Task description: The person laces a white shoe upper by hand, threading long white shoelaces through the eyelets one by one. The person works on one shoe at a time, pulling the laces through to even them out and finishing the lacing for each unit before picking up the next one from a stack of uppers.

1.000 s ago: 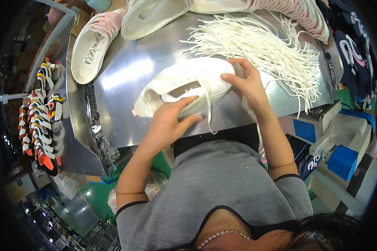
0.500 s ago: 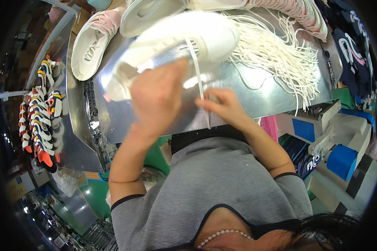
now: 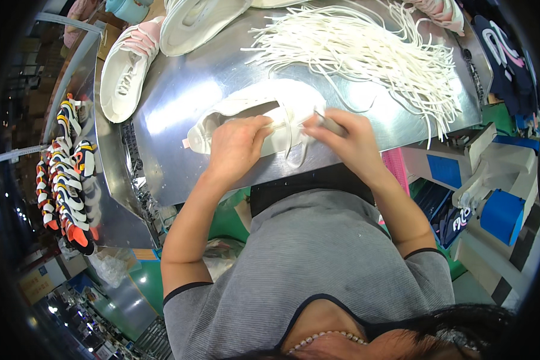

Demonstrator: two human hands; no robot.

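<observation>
A white sneaker (image 3: 255, 108) lies on its side on the shiny metal table (image 3: 180, 90), near the front edge. My left hand (image 3: 239, 144) presses on its opening and grips the upper. My right hand (image 3: 348, 137) is at the heel end and holds a thin grey tool together with a white lace that loops down over the shoe. A big heap of loose white laces (image 3: 372, 54) lies just beyond my right hand.
A white and pink sneaker (image 3: 126, 66) and another white shoe (image 3: 198, 21) rest at the table's far left. Several colourful sneakers (image 3: 63, 168) hang on a rack at the left. Blue and white boxes (image 3: 492, 198) stand to the right, below the table.
The shoe was lifted off the table half a second ago and now lies flat again. Both hands have come down with it, the right one now at the heel with the tool.
</observation>
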